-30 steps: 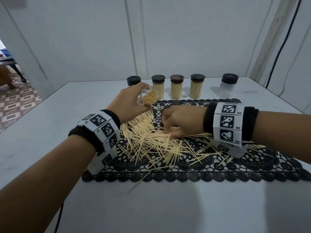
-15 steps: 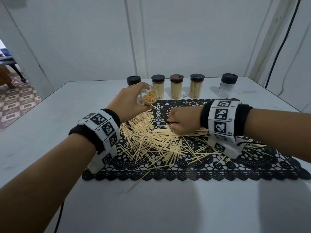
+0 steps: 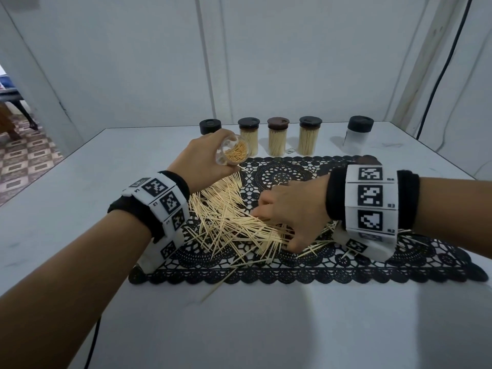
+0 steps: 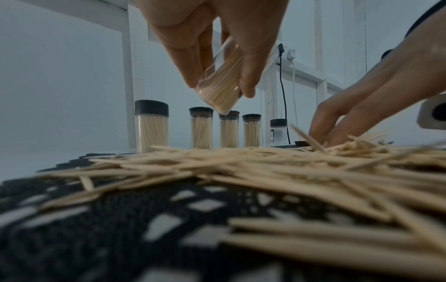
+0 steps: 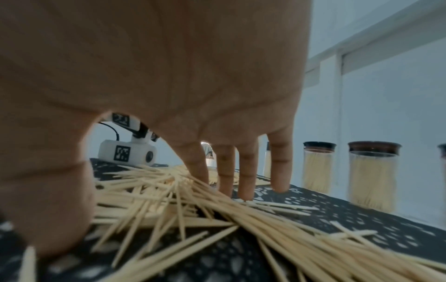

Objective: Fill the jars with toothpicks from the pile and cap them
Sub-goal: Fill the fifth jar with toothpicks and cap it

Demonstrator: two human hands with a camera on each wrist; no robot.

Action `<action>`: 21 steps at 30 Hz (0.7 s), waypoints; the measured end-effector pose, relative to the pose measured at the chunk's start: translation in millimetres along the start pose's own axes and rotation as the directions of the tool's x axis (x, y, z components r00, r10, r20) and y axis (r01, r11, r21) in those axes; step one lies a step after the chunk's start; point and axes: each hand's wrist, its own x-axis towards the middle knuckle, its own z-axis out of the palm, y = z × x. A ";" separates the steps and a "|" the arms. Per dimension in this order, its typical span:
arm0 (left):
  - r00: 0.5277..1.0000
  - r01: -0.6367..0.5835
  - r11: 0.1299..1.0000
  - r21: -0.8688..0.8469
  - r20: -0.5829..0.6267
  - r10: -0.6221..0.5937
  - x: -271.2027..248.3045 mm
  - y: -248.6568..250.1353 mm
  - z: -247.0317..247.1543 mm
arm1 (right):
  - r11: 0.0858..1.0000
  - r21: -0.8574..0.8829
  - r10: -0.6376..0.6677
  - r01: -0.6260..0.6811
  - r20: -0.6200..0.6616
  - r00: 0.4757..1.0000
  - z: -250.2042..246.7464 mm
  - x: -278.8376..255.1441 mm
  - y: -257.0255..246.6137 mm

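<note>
My left hand [image 3: 202, 162] grips a clear uncapped jar [image 3: 234, 153], partly filled with toothpicks and tilted with its mouth toward me above the far left of the pile; the same jar [image 4: 220, 85] shows between thumb and fingers in the left wrist view. The loose toothpick pile [image 3: 229, 217] lies on a black lace mat [image 3: 372, 265]. My right hand [image 3: 277, 227] is spread over the pile. Its straight fingers [image 5: 245, 171] touch the mat on the far side, its thumb [image 5: 46, 200] presses down on the near side, and a sheaf of toothpicks lies between them.
Behind the mat stand filled capped jars [image 3: 277, 137] [image 3: 308, 135] [image 3: 249, 129], another black-capped one [image 3: 210, 126] behind my left hand, and an empty capped jar [image 3: 358, 134] at right. A dark lid [image 3: 368, 159] sits on the mat's far edge. One stray toothpick [image 3: 213, 290] lies off the mat.
My right hand has slid toward me over the pile and spread its thumb and fingers round a sheaf of toothpicks. My left hand and its jar have stayed put.
</note>
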 end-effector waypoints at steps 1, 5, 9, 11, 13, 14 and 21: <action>1.000 0.002 1.000 -0.002 0.002 -0.002 -0.1 0.0 0.0 | 1.000 -0.003 -0.001 0.001 -0.007 1.000 -0.2 -1.2 -1.8; 1.000 -0.002 1.000 -0.007 0.003 0.002 -0.3 -0.5 0.6 | 1.000 0.029 -0.007 0.010 -0.101 0.995 1.2 0.9 -6.6; 1.000 -0.001 1.000 -0.009 0.003 0.001 -0.3 -0.5 0.4 | 0.999 0.006 -0.030 0.032 -0.233 0.972 1.0 3.7 -9.7; 1.000 -0.004 1.000 -0.003 0.005 0.004 0.1 -0.7 -0.2 | 0.999 0.000 -0.034 0.036 -0.275 0.961 0.8 5.8 -10.4; 1.000 -0.005 1.000 0.001 0.003 0.005 0.6 -0.8 -0.3 | 0.999 0.027 -0.034 0.044 -0.289 0.957 -0.2 8.1 -11.8; 1.000 -0.006 1.000 0.004 0.003 0.006 0.8 -0.8 -0.2 | 0.997 0.056 -0.033 0.051 -0.287 0.958 -1.3 9.2 -12.7; 1.000 -0.008 1.000 0.013 0.003 0.008 1.4 -2.1 0.5 | 0.991 0.124 -0.023 0.057 -0.258 0.966 -11.1 12.7 -16.6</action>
